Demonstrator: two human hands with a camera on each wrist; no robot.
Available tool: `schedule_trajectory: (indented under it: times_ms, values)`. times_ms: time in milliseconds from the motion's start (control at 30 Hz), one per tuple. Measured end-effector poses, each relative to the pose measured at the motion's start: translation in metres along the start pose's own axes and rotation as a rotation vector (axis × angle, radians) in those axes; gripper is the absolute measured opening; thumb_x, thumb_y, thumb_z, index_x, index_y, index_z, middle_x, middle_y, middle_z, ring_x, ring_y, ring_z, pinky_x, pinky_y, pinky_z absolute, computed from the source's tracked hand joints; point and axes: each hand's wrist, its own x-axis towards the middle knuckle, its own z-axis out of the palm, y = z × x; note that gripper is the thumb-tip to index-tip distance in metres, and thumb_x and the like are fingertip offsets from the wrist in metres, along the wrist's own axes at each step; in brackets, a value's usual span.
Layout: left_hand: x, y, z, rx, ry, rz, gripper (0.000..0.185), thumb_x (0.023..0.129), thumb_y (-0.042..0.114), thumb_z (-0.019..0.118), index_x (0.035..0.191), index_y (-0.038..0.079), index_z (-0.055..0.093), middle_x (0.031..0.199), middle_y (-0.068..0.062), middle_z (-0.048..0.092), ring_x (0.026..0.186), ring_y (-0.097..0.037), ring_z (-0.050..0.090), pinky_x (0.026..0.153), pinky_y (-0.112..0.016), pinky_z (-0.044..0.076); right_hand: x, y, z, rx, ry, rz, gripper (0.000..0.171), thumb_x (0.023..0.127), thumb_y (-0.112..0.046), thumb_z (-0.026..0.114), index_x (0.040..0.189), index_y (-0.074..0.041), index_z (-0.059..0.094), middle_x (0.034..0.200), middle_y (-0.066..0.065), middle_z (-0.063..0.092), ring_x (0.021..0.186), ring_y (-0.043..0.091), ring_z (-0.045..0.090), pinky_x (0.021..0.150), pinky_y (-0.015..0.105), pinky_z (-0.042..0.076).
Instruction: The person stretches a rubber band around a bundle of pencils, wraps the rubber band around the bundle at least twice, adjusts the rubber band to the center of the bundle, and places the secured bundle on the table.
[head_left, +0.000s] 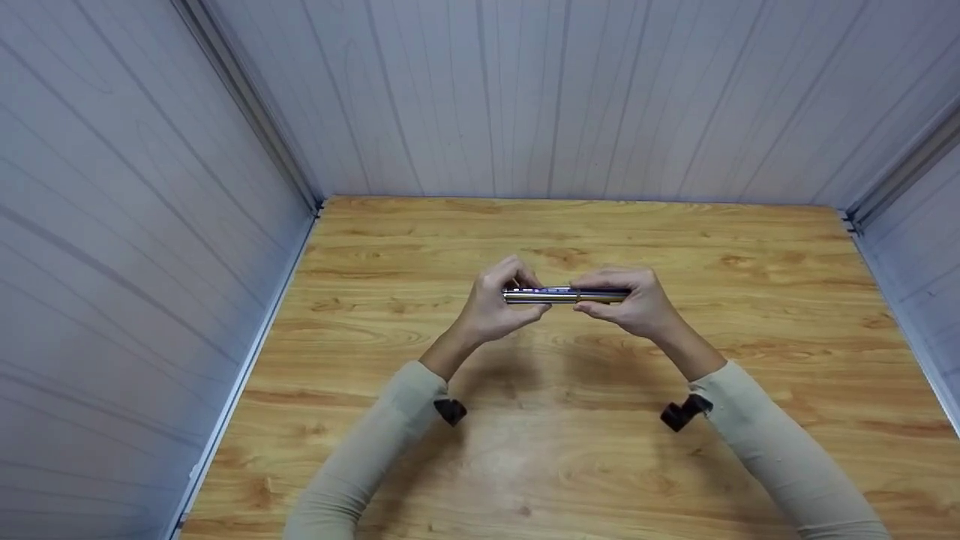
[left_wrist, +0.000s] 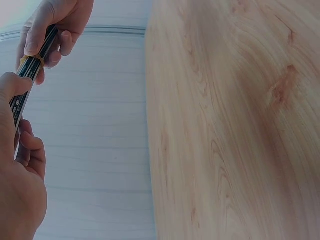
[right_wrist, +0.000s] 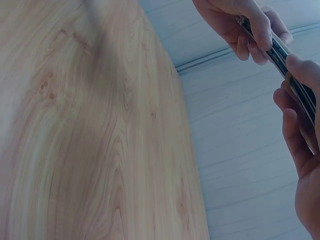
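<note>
I see both hands raised above the wooden table [head_left: 570, 465], holding one slim metallic pen-like cylinder [head_left: 564, 295] level between them, well clear of the surface. The left hand [head_left: 501, 304] pinches its left end with thumb and curled fingers; the right hand [head_left: 628, 304] pinches the right end in the same way. A gold band [left_wrist: 29, 62] shows partway along the barrel in the left wrist view, and the dark barrel [right_wrist: 280, 55] runs between the fingertips in the right wrist view. I judge the main risk to be a slip: each grasp is a fingertip pinch on a smooth, glossy surface, so uneven pull or twist could free one end and drop the cylinder onto the table, where it could roll towards the panelled walls [head_left: 150, 247]. If the band marks a joint, a sudden release there could separate the halves. Whether it is a joint I cannot tell.
</note>
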Motion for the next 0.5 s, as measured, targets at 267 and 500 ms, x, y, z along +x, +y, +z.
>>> schedule_trajectory:
  times_ms: [267,500]
  values:
    - [-0.0026,0.0006,-0.0057,0.005,0.036,-0.012,0.024,0.090,0.002,0.092,0.102,-0.001,0.071,0.102,-0.019,0.073,0.088,-0.010,0.065,0.077,-0.021,0.054,0.0030,-0.0045,-0.0071,-0.037,-0.005,-0.015,0.034,0.082,0.025,0.084,0.112,0.009,0.083,0.111,0.012,0.085,0.101,0.003,0.080,0.083,0.017,0.065]
    - [0.0002,0.0027,-0.0027,-0.016,0.032,0.005,0.023,0.090,0.001,0.091,0.101,-0.001,0.071,0.102,-0.019,0.074,0.088,-0.012,0.067,0.077,-0.022,0.055,0.0066,-0.0085,-0.0062,-0.089,-0.037,-0.036,0.032,0.082,0.024,0.086,0.108,0.005,0.084,0.105,0.030,0.081,0.102,0.003,0.080,0.084,0.018,0.066]
